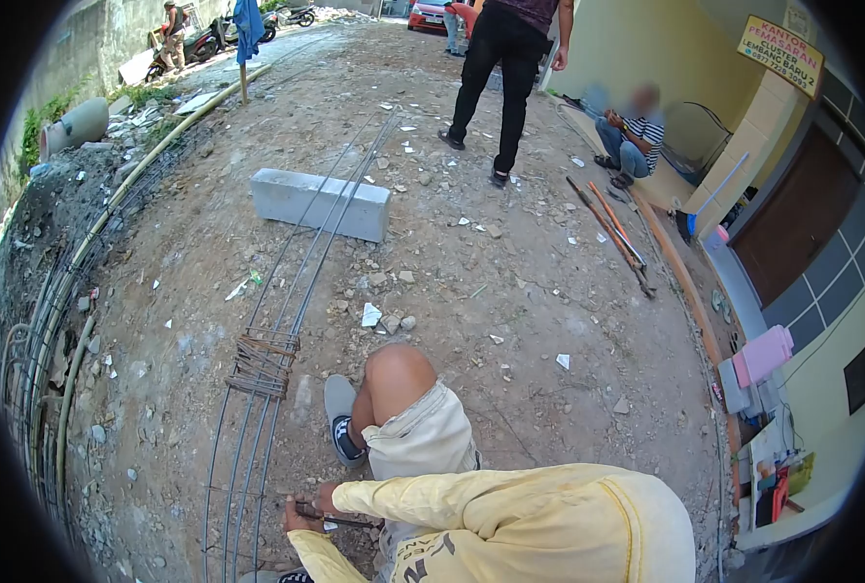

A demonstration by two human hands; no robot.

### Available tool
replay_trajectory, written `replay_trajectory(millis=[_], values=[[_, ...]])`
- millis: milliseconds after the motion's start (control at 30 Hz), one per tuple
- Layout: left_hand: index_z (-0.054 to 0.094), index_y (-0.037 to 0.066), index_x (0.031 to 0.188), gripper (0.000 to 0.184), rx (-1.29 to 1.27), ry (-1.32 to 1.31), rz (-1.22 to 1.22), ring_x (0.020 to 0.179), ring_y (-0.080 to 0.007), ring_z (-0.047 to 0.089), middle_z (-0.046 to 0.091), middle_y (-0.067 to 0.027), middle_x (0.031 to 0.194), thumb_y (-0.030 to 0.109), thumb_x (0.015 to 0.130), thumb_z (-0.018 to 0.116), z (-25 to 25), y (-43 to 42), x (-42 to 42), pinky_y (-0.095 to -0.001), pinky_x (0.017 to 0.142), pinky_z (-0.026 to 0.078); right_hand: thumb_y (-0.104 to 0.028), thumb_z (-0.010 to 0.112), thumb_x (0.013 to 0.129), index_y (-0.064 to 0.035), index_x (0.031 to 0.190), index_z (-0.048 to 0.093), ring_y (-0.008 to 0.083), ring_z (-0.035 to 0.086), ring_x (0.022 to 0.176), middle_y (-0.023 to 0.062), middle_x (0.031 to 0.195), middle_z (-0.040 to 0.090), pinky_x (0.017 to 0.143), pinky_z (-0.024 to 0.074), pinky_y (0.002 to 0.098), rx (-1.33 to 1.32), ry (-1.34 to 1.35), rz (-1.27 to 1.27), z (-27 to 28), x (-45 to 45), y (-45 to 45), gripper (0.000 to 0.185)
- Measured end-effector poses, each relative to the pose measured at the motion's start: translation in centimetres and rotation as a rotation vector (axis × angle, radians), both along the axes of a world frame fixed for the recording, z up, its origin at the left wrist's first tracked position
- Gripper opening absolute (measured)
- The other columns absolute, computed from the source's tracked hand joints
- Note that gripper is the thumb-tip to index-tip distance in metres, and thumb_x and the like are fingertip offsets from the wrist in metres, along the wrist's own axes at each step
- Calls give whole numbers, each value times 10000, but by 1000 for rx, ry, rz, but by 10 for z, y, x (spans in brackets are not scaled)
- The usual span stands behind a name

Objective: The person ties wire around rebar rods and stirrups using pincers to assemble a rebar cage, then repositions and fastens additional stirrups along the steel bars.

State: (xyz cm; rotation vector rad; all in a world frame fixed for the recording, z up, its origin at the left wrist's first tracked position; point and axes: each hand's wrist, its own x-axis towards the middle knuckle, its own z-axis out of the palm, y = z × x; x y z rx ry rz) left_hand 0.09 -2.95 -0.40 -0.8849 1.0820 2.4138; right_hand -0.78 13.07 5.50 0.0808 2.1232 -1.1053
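Landmark: the grey concrete block [321,206]. The rebar assembly [248,457], of long thin steel bars, lies across the top of the block. Its long axis runs from the ground on the near side of the block, over it, to a far end beyond and slightly right of it. On the near side the bars spread apart; beyond the block they converge. A stack of wire stirrups [262,367] encircles the bars between the block and the hands.

Both hands are on the near side of the block, well apart from it, just beside the bars. Left hand [299,516]: closed around a dark tool [350,523], whose shaft points away from the bars, toward the body. Right hand [326,498]: beside the left, above the tool; fingers partly hidden, grip cannot be determined. Right forearm: extended roughly crosswise to the bars. Left forearm: angled up from the lower edge of view. One bent knee [400,374] stands between the block and the right sleeve [403,494].
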Motion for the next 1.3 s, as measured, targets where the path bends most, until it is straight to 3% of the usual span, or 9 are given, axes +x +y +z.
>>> replay_trajectory(millis=[200,267,367,467,867,933,1133,1233,1300], values=[[584,138,972,244,-323,-223,88,710,-231,592,619,-34,856,352,863,629,4,10,4,-418,561,506,-306,609,790,-25,974,728,380,685,892,235,907,690,796,554,459,391,250,608,6,1,-2,356],[585,147,995,219,-397,-144,94,717,-183,570,588,-4,811,337,889,602,14,11,5,-390,596,512,-329,597,824,-12,981,714,385,675,916,255,919,676,804,538,464,317,153,181,0,11,-3,372],[588,145,988,176,-241,47,123,702,-152,570,584,9,778,309,928,562,-31,-1,-1,-355,587,510,-368,569,880,1,984,691,393,664,924,273,935,660,794,516,463,155,24,-316,23,19,5,402],[584,128,964,187,-129,-99,160,644,-123,563,585,30,738,309,959,537,50,20,6,-316,569,514,-418,529,923,22,965,643,394,650,856,263,888,646,744,485,463,60,176,-467,38,24,6,456],[563,106,922,206,1136,261,283,620,-103,574,556,23,623,250,1003,440,65,23,-6,-305,641,545,-387,565,942,-46,976,571,308,565,698,156,761,561,658,441,397,-370,528,-390,154,2,22,343],[555,89,968,192,600,140,326,610,-87,553,542,49,673,231,997,429,86,44,-11,-281,636,531,-335,585,938,-47,967,575,299,558,704,133,746,538,669,445,384,-411,772,-328,164,-15,22,289],[537,134,1116,264,-279,-97,225,545,-126,495,516,-1,741,280,992,355,62,59,-17,-311,494,480,-345,567,963,-58,951,541,257,513,901,110,969,499,786,440,359,-603,1301,-212,266,-75,31,289],[531,158,1107,274,-456,-54,199,494,-122,422,483,3,719,312,995,334,0,37,-18,-317,412,413,-345,544,983,-62,988,541,206,493,907,101,1033,487,801,431,332,-796,1388,-165,329,-107,35,283],[502,112,994,242,-413,-119,202,475,-137,427,459,7,675,313,995,367,19,35,-20,-302,394,394,-346,525,993,-65,1016,548,178,495,890,77,1003,497,785,433,315,-874,1478,-186,355,-135,34,283]])
